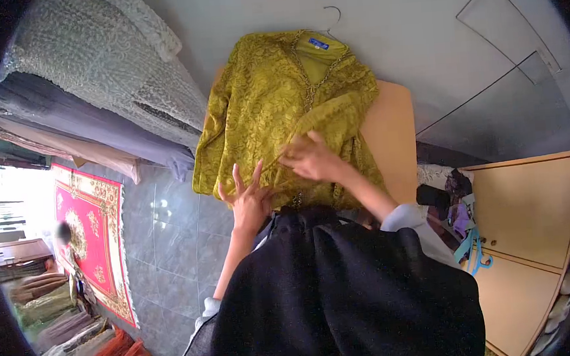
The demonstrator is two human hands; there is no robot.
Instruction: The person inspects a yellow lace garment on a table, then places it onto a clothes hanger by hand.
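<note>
A mustard-green lace blouse (263,107) lies on a light wooden board or tabletop, with a metal hanger (334,14) showing at its neck. A chain-like trim runs round the neckline and down the front, and a blue label is inside the collar. One sleeve (333,112) is folded across the front. At that sleeve's end, my right hand (311,160) is closed on the fabric, slightly blurred. My left hand (250,200) rests near the lower hem, palm down, fingers spread open.
Grey and lilac garments (108,111) hang at left. Beyond the tiled floor (170,232) are a red rug (87,225), a person (67,253) and stacked folded clothes (77,331). At right are a wooden cabinet (525,207), blue hangers (481,260) and dark clothing.
</note>
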